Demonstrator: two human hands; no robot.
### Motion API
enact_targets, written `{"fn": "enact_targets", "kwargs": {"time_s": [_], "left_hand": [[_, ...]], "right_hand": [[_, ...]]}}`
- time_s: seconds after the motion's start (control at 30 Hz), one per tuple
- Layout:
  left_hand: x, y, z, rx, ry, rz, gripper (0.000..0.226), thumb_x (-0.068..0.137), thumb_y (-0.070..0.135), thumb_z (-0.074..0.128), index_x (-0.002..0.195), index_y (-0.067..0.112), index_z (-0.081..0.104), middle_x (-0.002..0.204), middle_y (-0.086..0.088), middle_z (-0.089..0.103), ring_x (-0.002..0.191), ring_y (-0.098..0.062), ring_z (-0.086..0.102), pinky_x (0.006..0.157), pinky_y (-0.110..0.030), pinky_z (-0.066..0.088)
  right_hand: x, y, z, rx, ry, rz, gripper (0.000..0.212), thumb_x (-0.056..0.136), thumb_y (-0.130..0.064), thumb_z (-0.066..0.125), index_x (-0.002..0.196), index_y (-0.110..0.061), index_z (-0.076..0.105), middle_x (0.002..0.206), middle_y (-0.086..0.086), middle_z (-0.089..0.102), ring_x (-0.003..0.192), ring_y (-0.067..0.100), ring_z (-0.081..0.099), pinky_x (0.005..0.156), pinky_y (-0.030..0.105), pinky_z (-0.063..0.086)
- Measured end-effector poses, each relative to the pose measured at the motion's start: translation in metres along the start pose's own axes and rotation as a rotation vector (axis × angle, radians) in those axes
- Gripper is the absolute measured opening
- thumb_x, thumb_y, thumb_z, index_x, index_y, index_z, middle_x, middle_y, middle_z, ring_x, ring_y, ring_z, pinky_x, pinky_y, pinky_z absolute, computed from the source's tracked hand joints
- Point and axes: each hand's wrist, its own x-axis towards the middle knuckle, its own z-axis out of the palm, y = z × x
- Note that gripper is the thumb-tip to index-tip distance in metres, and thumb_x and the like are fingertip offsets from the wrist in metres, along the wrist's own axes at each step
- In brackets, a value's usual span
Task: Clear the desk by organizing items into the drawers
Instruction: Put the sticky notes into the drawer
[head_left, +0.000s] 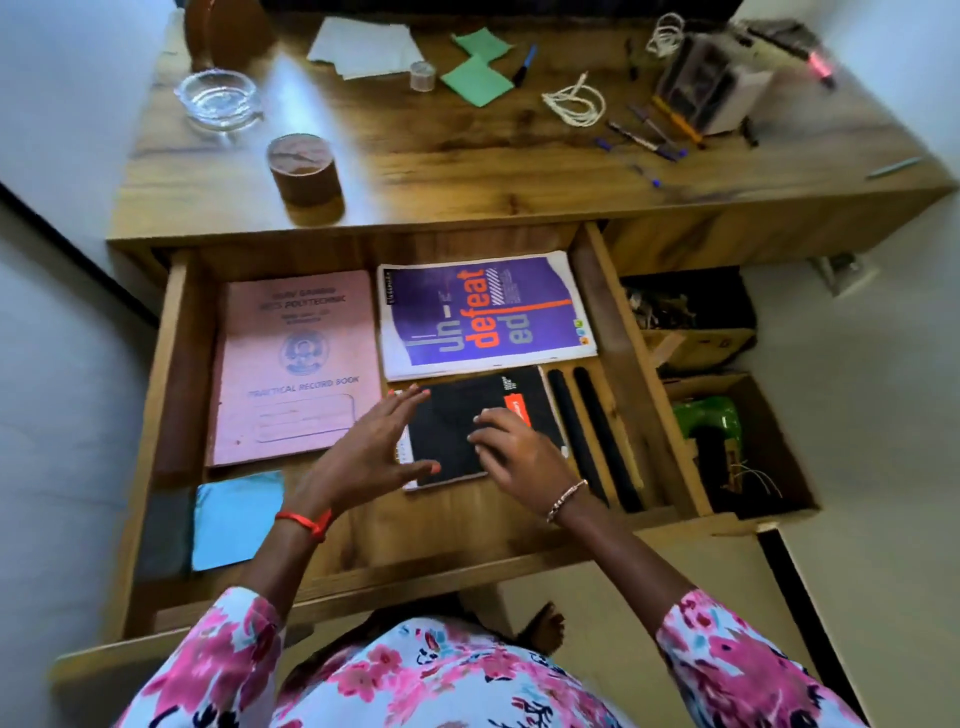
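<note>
The wide wooden drawer (171, 364) is pulled out under the desk. Inside lie a pink record book (296, 364), a purple notebook (483, 312), a black spiral notebook (452, 415), two black sticks (597, 436) and a blue paper (236, 519). My left hand (379, 452) is flat with fingers spread at the black notebook's left edge. My right hand (514, 457) rests fingertips down on its cover. Neither hand grips it.
On the desk top (467, 156) are a glass ashtray (218, 98), a brown round tin (304, 169), white papers (363, 47), green notes (478, 78), coiled cords (574, 101), several pens (654, 130) and a clear holder (701, 83). A second open drawer (727, 405) at right holds clutter.
</note>
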Motion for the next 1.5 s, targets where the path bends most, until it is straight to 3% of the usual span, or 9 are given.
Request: {"fn": "enact_targets", "kwargs": {"time_s": [0.13,0.27,0.6,0.77,1.0,1.17,1.23,1.4,1.5], "left_hand": [[0.012,0.058,0.025,0.001,0.108,0.09,0.085,0.077,0.035,0.073,0.144,0.013,0.027,0.152,-0.006,0.027,0.144,-0.022,0.018,0.117,-0.042,0.021],[0.023,0.11,0.057,0.003,0.188,0.152,0.08,0.078,0.032,0.072,0.143,0.012,0.029,0.152,-0.006,0.029,0.144,-0.021,0.016,0.119,-0.037,0.017],[0.06,0.192,0.103,0.029,0.158,0.235,0.076,0.084,0.037,0.065,0.145,0.018,0.024,0.153,-0.002,0.025,0.145,-0.018,0.011,0.119,-0.042,0.017],[0.094,0.206,0.107,0.095,0.16,0.24,0.076,0.085,0.043,0.06,0.146,0.021,0.021,0.156,0.0,0.02,0.145,-0.015,0.003,0.119,-0.036,0.009],[0.166,0.214,0.107,0.095,0.22,0.162,0.074,0.085,0.044,0.06,0.145,0.017,0.025,0.155,-0.002,0.023,0.146,-0.019,0.004,0.119,-0.04,0.008],[0.215,0.217,0.102,0.054,0.276,0.1,0.095,0.072,0.077,0.033,0.145,0.016,0.025,0.154,-0.002,0.022,0.146,-0.02,0.004,0.12,-0.04,0.012],[0.23,0.214,0.099,0.049,0.298,0.08,0.084,0.079,0.066,0.043,0.145,0.017,0.024,0.155,-0.002,0.022,0.145,-0.017,0.002,0.119,-0.038,0.012],[0.247,0.214,0.082,0.031,0.387,0.029,0.079,0.078,0.06,0.045,0.141,0.014,0.034,0.151,-0.005,0.031,0.144,-0.022,0.012,0.117,-0.037,0.014],[0.248,0.206,0.077,0.031,0.427,-0.013,0.066,0.087,0.041,0.059,0.141,0.015,0.034,0.152,-0.002,0.028,0.144,-0.017,0.006,0.115,-0.032,0.01]], "right_hand": [[-0.038,0.026,-0.048,0.008,0.093,0.082,0.016,0.082,-0.002,0.059,0.094,0.002,0.069,0.106,0.017,0.063,0.107,0.028,0.059,0.093,0.031,0.046],[-0.079,0.054,-0.09,-0.035,0.162,0.1,0.014,0.081,0.0,0.06,0.09,0.003,0.069,0.1,0.019,0.064,0.103,0.03,0.06,0.092,0.025,0.042],[-0.14,0.116,-0.159,-0.077,0.24,0.211,0.016,0.084,-0.004,0.058,0.096,-0.003,0.069,0.107,0.013,0.062,0.107,0.024,0.058,0.09,0.023,0.041],[-0.132,0.152,-0.173,-0.041,0.229,0.273,0.023,0.088,-0.014,0.057,0.108,-0.007,0.066,0.122,0.011,0.057,0.122,0.02,0.049,0.102,0.024,0.036],[-0.085,0.211,-0.197,-0.055,0.138,0.256,0.027,0.091,-0.02,0.054,0.115,-0.01,0.063,0.128,0.008,0.053,0.121,0.017,0.048,0.098,0.018,0.035],[-0.044,0.248,-0.217,-0.039,0.042,0.235,0.028,0.092,-0.022,0.052,0.117,-0.012,0.062,0.129,0.005,0.049,0.119,0.014,0.048,0.1,0.023,0.042],[-0.026,0.258,-0.225,-0.017,0.036,0.229,0.027,0.092,-0.02,0.051,0.116,-0.012,0.062,0.126,0.005,0.05,0.116,0.014,0.049,0.098,0.025,0.044],[0.014,0.28,-0.23,-0.024,-0.017,0.178,0.026,0.094,-0.02,0.049,0.115,-0.012,0.061,0.122,0.003,0.05,0.114,0.01,0.045,0.093,0.008,0.026],[0.035,0.286,-0.226,-0.015,-0.061,0.133,0.025,0.094,-0.021,0.048,0.114,-0.014,0.062,0.121,0.002,0.051,0.112,0.008,0.047,0.089,0.006,0.026]]}}
